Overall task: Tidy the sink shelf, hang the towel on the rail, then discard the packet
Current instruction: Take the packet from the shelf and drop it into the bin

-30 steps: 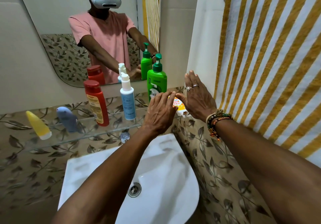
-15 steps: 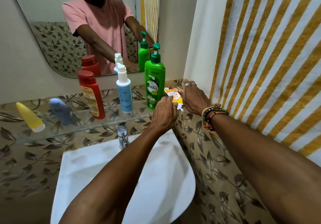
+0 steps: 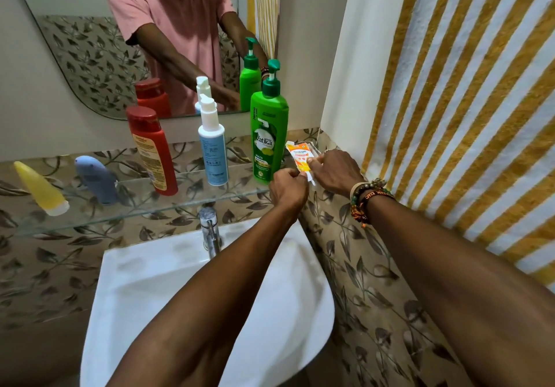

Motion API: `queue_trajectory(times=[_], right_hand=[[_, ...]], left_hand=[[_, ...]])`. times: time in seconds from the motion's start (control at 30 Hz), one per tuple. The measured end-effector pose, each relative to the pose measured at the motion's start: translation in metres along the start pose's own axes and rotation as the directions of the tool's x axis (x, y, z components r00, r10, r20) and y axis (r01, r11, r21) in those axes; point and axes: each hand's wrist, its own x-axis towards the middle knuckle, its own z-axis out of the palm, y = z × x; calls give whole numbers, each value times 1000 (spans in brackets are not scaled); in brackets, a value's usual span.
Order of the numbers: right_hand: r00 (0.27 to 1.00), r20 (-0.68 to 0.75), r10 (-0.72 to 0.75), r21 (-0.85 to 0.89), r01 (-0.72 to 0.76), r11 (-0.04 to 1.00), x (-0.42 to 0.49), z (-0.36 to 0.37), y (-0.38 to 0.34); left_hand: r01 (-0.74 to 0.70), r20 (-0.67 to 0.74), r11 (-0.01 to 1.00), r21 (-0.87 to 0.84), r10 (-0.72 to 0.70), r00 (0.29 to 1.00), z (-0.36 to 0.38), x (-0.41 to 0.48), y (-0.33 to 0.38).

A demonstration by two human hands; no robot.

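At the right end of the glass shelf, hard in the corner of the wall, the orange-and-white packet sits between both hands. The left grip is curled and pinches the packet's lower edge; the right grip is clamped on its right side, thumb lying across the printed face and fingers tucked behind. Whether the packet's bottom corner touches the glass I cannot tell. Just left of it stands a green pump bottle, upright, then a white-and-blue spray bottle and a red bottle, each apart from the next. Farther left two tubes lie tilted on the shelf: a grey-blue one and a yellow one. The yellow-and-white striped towel hangs down the right wall, with its top out of view. Beaded bracelets ring the right wrist. Below the shelf a chrome tap stands over the white sink, and both forearms reach across the basin. The mirror above shows the bottles again and a pink shirt.
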Motion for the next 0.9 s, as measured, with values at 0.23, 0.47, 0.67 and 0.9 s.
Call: queue_trajectory(times=[0.23,0.47,0.67,0.9], right_hand=[[992,-2,123,125,-121,985,7,-5,-6],[992,-96,86,-45,-91,995,6,-1,-14],[945,-323,-53,-223,-21,975,6,-4,-10],[893,-437,-111,-201,24,979,8,-12,-6]], left_hand=[[-205,106,977,-58,210,972,4,-8,1],[-342,187,925,166,311,932,2,-5,-9],[-378,180,913,157,350,919,0,0,-6],[-396,123,903,166,379,917,2,2,-8]])
